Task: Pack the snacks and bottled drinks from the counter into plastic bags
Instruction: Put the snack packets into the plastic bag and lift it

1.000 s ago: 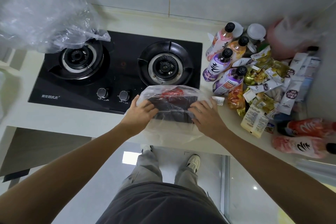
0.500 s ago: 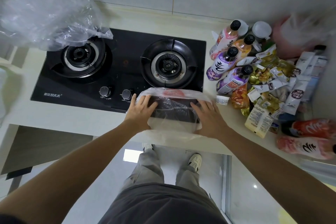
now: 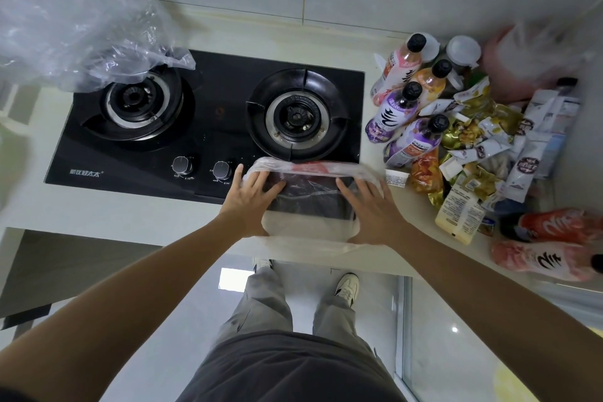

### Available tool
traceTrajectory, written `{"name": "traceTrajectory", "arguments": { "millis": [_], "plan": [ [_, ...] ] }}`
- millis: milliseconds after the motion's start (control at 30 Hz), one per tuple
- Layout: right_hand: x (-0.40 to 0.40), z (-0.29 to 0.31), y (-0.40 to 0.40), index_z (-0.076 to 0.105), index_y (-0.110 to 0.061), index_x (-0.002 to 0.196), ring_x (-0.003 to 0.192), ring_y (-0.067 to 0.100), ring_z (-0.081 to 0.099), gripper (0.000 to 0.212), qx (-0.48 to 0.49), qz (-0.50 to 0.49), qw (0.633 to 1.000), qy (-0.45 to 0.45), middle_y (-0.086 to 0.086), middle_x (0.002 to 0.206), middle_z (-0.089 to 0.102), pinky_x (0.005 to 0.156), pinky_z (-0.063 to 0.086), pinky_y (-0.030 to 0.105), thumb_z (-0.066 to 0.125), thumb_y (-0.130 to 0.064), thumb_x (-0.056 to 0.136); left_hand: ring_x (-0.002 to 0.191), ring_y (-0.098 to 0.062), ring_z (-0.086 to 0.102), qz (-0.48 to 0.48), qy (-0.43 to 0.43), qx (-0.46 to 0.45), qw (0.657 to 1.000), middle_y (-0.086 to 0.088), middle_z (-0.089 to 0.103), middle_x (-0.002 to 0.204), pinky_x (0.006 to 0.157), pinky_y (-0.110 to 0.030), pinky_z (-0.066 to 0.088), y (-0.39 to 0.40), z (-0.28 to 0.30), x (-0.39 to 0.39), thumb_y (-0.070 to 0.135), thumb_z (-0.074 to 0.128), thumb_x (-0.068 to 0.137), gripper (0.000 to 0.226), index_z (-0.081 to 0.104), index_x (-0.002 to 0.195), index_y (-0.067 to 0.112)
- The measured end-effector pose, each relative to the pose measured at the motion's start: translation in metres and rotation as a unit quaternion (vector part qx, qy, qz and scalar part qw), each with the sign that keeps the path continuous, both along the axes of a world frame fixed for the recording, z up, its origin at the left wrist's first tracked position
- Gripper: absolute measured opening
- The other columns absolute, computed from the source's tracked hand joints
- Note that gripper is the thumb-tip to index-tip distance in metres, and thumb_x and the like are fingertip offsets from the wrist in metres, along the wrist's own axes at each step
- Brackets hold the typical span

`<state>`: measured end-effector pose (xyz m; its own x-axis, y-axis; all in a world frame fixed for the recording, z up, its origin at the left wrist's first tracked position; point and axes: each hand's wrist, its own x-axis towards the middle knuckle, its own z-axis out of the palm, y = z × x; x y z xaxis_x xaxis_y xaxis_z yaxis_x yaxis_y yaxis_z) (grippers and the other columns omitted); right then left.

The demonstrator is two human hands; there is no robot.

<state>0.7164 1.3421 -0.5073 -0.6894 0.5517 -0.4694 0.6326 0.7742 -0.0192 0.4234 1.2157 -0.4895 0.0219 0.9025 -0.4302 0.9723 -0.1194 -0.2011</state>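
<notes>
A thin clear plastic bag [image 3: 310,222] lies flat over the front edge of the stove and counter, with a red print at its far rim. My left hand [image 3: 251,196] presses on its left side with straight spread fingers. On the bag's right side my right hand [image 3: 372,206] lies flat too. Right of the stove stand bottled drinks [image 3: 396,108] with black caps, next to a heap of snack packets [image 3: 483,153]. Two pink and red bottles [image 3: 551,241] lie on their sides at the counter's front right.
A black two-burner gas stove [image 3: 208,114] fills the counter's middle, its knobs [image 3: 202,166] just left of my left hand. A big crumpled clear bag [image 3: 75,29] sits at the back left. A pink bag [image 3: 528,55] stands in the far right corner. The counter's front edge runs under my wrists.
Both hands have slid a little apart and flattened on the bag, spreading it wider. The view has shifted slightly.
</notes>
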Motion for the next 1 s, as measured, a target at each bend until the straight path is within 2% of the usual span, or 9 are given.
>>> {"name": "traceTrajectory", "arguments": {
  "millis": [100, 233, 400, 533, 633, 733, 867, 933, 1000],
  "plan": [
    [0.000, 0.001, -0.001, 0.005, -0.032, 0.165, 0.153, 0.037, 0.020, 0.129, -0.004, -0.002, 1.000, 0.017, 0.013, 0.167, 0.016, 0.124, 0.004, 0.066, 0.066, -0.086, 0.065, 0.143, -0.033, 0.028, -0.001, -0.017, 0.006, 1.000, -0.013, 0.023, 0.156, 0.120, -0.069, 0.008, 0.002, 0.004, -0.002, 0.083, 0.070, 0.064, 0.112, 0.025, 0.156, 0.036],
    [0.000, 0.005, -0.002, 0.036, -0.033, 0.158, 0.155, 0.034, 0.020, 0.093, -0.024, -0.001, 0.997, 0.071, 0.006, 0.170, 0.019, 0.124, 0.002, 0.066, 0.060, -0.079, 0.081, 0.141, -0.035, 0.032, -0.002, -0.074, 0.028, 0.997, -0.012, 0.028, 0.154, 0.118, -0.071, 0.012, -0.001, 0.005, -0.004, 0.073, 0.070, 0.075, 0.079, 0.049, 0.141, 0.036],
    [-0.002, 0.005, -0.004, 0.070, -0.028, 0.126, 0.149, 0.032, 0.030, 0.046, -0.062, -0.061, 0.981, 0.175, 0.003, 0.158, 0.039, 0.124, 0.002, 0.066, 0.068, -0.057, 0.090, 0.139, -0.036, 0.037, 0.015, -0.136, 0.068, 0.988, -0.015, 0.040, 0.149, 0.119, -0.071, 0.013, -0.005, 0.001, -0.004, 0.059, 0.061, 0.090, 0.035, 0.068, 0.107, 0.029],
    [-0.006, 0.004, -0.005, 0.076, -0.028, 0.098, 0.148, 0.030, 0.030, 0.026, -0.057, -0.079, 0.977, 0.191, 0.000, 0.155, 0.041, 0.124, 0.000, 0.061, 0.066, -0.052, 0.094, 0.142, -0.037, 0.034, 0.043, -0.168, 0.080, 0.982, -0.013, 0.041, 0.152, 0.121, -0.068, 0.009, -0.002, 0.001, 0.003, 0.052, 0.056, 0.098, 0.033, 0.075, 0.091, 0.026],
    [-0.011, 0.005, -0.006, 0.078, -0.026, 0.093, 0.144, 0.030, 0.035, 0.029, -0.041, -0.085, 0.980, 0.176, -0.001, 0.152, 0.046, 0.123, 0.004, 0.061, 0.063, -0.050, 0.097, 0.147, -0.032, 0.025, 0.073, -0.140, 0.062, 0.986, -0.008, 0.031, 0.160, 0.123, -0.064, 0.003, 0.004, 0.004, 0.008, 0.053, 0.050, 0.100, 0.036, 0.077, 0.106, 0.029],
    [-0.014, 0.007, -0.008, 0.070, -0.024, 0.107, 0.141, 0.034, 0.039, 0.029, -0.009, -0.069, 0.988, 0.140, 0.001, 0.152, 0.045, 0.122, 0.010, 0.065, 0.073, -0.048, 0.090, 0.148, -0.031, 0.023, 0.078, -0.101, 0.025, 0.991, -0.009, 0.025, 0.160, 0.122, -0.065, 0.006, 0.003, 0.001, 0.007, 0.059, 0.060, 0.092, 0.050, 0.061, 0.130, 0.026],
    [-0.018, 0.010, -0.014, 0.036, -0.028, 0.153, 0.150, 0.033, 0.029, 0.096, -0.017, -0.070, 0.996, 0.058, 0.003, 0.165, 0.026, 0.124, 0.008, 0.066, 0.085, -0.051, 0.075, 0.144, -0.029, 0.030, 0.092, -0.051, -0.007, 0.994, -0.009, 0.025, 0.157, 0.121, -0.066, 0.013, 0.001, -0.003, 0.006, 0.071, 0.072, 0.075, 0.097, 0.030, 0.149, 0.025],
    [-0.018, 0.008, -0.015, 0.015, -0.030, 0.163, 0.154, 0.032, 0.022, 0.120, -0.011, -0.070, 0.997, 0.038, 0.004, 0.169, 0.017, 0.124, 0.005, 0.065, 0.085, -0.062, 0.071, 0.143, -0.029, 0.031, 0.095, -0.035, -0.012, 0.995, -0.008, 0.024, 0.156, 0.121, -0.067, 0.012, 0.003, -0.003, 0.007, 0.076, 0.075, 0.066, 0.114, 0.022, 0.154, 0.026],
    [-0.017, 0.006, -0.015, 0.002, -0.030, 0.165, 0.156, 0.031, 0.018, 0.131, -0.004, -0.069, 0.997, 0.019, 0.005, 0.170, 0.012, 0.125, 0.004, 0.065, 0.083, -0.067, 0.069, 0.144, -0.028, 0.030, 0.097, -0.022, -0.015, 0.995, -0.007, 0.023, 0.157, 0.120, -0.068, 0.013, 0.004, -0.001, 0.009, 0.079, 0.076, 0.062, 0.125, 0.016, 0.158, 0.026]
  ]
}}
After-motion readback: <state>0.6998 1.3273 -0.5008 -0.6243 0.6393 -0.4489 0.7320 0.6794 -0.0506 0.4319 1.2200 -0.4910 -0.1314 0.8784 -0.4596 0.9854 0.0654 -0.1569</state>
